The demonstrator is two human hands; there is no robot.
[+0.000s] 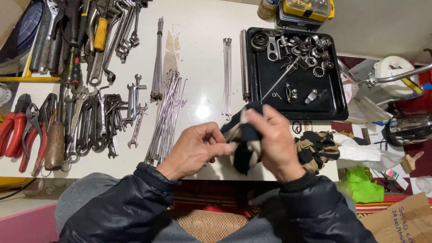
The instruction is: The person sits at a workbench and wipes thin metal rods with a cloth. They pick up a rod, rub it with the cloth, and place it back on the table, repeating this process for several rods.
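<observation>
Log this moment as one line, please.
left hand: pinching black rag | right hand: gripping same rag | spokes: on table | parts tray: behind

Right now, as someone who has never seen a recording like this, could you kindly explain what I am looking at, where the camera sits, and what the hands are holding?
There is no machine here: a person in a dark padded jacket works with bare hands. The single picture comes from a camera worn on the person's head, looking down at a white table.

The left hand and the right hand together grip a black and beige rag, held just above the table's near edge. Whether something is wrapped inside it cannot be seen.

On the table, at the left, lie red-handled pliers and many wrenches. In the middle are bundles of thin metal spokes. At the upper right, a black tray holds small metal rings and fittings, with a steel rod beside it. A second rag lies to the right of the hands.
</observation>
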